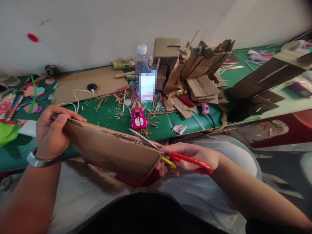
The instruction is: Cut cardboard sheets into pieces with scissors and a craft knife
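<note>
A flat brown cardboard piece (109, 152), with rough layered edges along its top, is held tilted above my lap. My left hand (55, 130) is closed around its left end, thumb on the near face. At the right end, my right hand (190, 156) grips scissors (191, 161) with red and yellow handles. One scissor blade lies along the cardboard's upper edge, pointing left; the other blade is hidden. Some right-hand fingers reach behind and below the cardboard's corner, and whether they also press on it I cannot tell.
On the green table (107, 113) are a pink socket block (138, 119), a clear bottle (141, 61), cardboard scraps, a pink glue gun (204, 108) and a cardboard construction (185, 65). Another cardboard structure (265, 71) stands at right. A cardboard sheet (80, 84) lies by the wall.
</note>
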Demonstrator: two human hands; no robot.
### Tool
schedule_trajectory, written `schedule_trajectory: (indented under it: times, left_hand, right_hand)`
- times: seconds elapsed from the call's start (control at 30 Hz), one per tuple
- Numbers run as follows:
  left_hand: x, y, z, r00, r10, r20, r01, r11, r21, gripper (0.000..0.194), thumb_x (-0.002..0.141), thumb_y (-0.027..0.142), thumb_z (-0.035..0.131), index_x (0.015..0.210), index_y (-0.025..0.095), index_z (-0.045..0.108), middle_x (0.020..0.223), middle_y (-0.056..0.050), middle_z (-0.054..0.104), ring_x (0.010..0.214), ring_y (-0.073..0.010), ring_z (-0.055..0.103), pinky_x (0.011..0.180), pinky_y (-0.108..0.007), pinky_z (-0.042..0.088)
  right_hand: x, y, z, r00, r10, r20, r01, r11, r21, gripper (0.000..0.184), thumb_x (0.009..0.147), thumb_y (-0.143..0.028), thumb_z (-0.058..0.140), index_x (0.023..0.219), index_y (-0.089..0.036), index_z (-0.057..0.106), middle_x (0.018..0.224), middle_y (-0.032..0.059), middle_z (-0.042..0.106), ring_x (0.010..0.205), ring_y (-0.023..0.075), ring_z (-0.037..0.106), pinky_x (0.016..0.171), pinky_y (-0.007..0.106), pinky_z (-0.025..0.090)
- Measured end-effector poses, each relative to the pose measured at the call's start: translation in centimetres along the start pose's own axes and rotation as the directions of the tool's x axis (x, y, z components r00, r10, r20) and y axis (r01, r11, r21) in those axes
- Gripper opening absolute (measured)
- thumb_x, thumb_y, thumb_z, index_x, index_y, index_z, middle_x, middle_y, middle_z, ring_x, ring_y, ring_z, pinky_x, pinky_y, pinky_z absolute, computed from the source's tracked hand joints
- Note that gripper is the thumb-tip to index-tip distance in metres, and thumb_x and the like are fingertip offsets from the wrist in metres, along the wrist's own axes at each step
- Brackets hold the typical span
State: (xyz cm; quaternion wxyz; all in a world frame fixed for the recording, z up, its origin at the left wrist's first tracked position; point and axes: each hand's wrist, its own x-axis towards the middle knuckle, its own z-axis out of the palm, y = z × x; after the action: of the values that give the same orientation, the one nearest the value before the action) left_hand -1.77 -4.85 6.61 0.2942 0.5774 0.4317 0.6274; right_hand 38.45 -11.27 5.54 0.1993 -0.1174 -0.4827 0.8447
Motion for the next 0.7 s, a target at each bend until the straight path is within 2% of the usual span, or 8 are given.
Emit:
schedule_trajectory:
  times: [0.1, 0.17, 0.23, 0.3, 0.43, 0.53, 0.7]
  left_hand:
    - [-0.1, 0.0, -0.1, 1.0, 0.003, 0.023, -0.002, 1.0, -0.022, 0.018, 0.084, 0.033, 0.075, 0.081, 0.019, 0.063, 0.07, -0.002, 0.074, 0.062, -0.0217, 0.073, 0.062, -0.034, 0.058]
    - [-0.1, 0.1, -0.1, 0.999, -0.01, 0.039, 0.011, 1.0, -0.024, 0.018, 0.085, 0.033, 0.074, 0.082, 0.019, 0.064, 0.072, -0.003, 0.076, 0.064, -0.0221, 0.074, 0.063, -0.034, 0.058]
    - [-0.2, 0.1, -0.1, 0.999, -0.023, 0.047, 0.024, 1.0, -0.015, 0.019, 0.086, 0.035, 0.075, 0.083, 0.019, 0.064, 0.073, -0.004, 0.077, 0.065, -0.0226, 0.074, 0.064, -0.034, 0.057]
    - [-0.2, 0.1, -0.1, 0.998, -0.02, 0.052, 0.02, 1.0, 0.001, 0.021, 0.085, 0.038, 0.075, 0.082, 0.02, 0.063, 0.073, -0.003, 0.077, 0.065, -0.0225, 0.074, 0.065, -0.035, 0.057]
    - [-0.2, 0.1, 0.1, 0.999, -0.016, 0.051, 0.015, 1.0, 0.013, 0.022, 0.086, 0.039, 0.075, 0.082, 0.021, 0.063, 0.072, -0.002, 0.077, 0.066, -0.0225, 0.074, 0.067, -0.035, 0.057]
    - [-0.3, 0.3, 0.2, 0.998, -0.034, 0.057, 0.035, 0.999, -0.02, 0.024, 0.086, 0.039, 0.076, 0.082, 0.019, 0.064, 0.072, -0.005, 0.076, 0.066, -0.0229, 0.074, 0.066, -0.035, 0.057]
    - [-0.4, 0.4, 0.2, 0.994, -0.07, 0.089, 0.077, 0.994, -0.077, 0.028, 0.087, 0.042, 0.078, 0.082, 0.019, 0.064, 0.074, -0.006, 0.076, 0.07, -0.0239, 0.075, 0.068, -0.036, 0.06]
  right_hand:
    - [0.1, 0.6, 0.3, 0.999, 0.033, -0.033, -0.035, 0.997, -0.066, 0.048, 0.099, -0.055, 0.07, 0.121, -0.012, 0.072, 0.108, 0.0094, 0.065, 0.086, 0.0142, 0.057, 0.077, 0.025, 0.048]
    - [0.0, 0.8, 0.4, 0.996, 0.04, -0.076, -0.05, 0.988, -0.144, 0.047, 0.102, -0.055, 0.065, 0.119, -0.012, 0.074, 0.113, 0.0102, 0.065, 0.1, 0.0185, 0.059, 0.094, 0.03, 0.049]
    - [0.0, 0.8, 0.5, 0.994, 0.037, -0.102, -0.057, 0.978, -0.202, 0.044, 0.106, -0.051, 0.059, 0.128, -0.014, 0.074, 0.128, 0.013, 0.065, 0.122, 0.0241, 0.059, 0.112, 0.037, 0.043]
    - [0.1, 0.4, 0.7, 0.993, 0.054, -0.101, -0.078, 0.965, -0.249, 0.046, 0.11, -0.047, 0.054, 0.14, -0.017, 0.07, 0.145, 0.015, 0.061, 0.138, 0.0271, 0.054, 0.122, 0.04, 0.037]
    - [0.8, -1.0, 1.4, 0.997, 0.053, -0.055, -0.072, 0.898, -0.435, 0.053, 0.111, -0.046, 0.048, 0.156, -0.021, 0.058, 0.162, 0.0145, 0.052, 0.157, 0.0306, 0.039, 0.131, 0.042, 0.025]
    - [1.3, -1.6, 1.9, 0.999, 0.039, 0.007, -0.029, 0.844, -0.535, 0.058, 0.112, -0.042, 0.045, 0.166, -0.022, 0.044, 0.168, 0.0145, 0.046, 0.162, 0.0315, 0.032, 0.134, 0.045, 0.019]
    - [1.5, -0.3, 2.0, 0.999, -0.023, 0.038, 0.041, 0.782, -0.622, 0.058, 0.112, -0.044, 0.041, 0.165, -0.022, 0.046, 0.166, 0.0149, 0.049, 0.163, 0.0299, 0.029, 0.134, 0.046, 0.016]
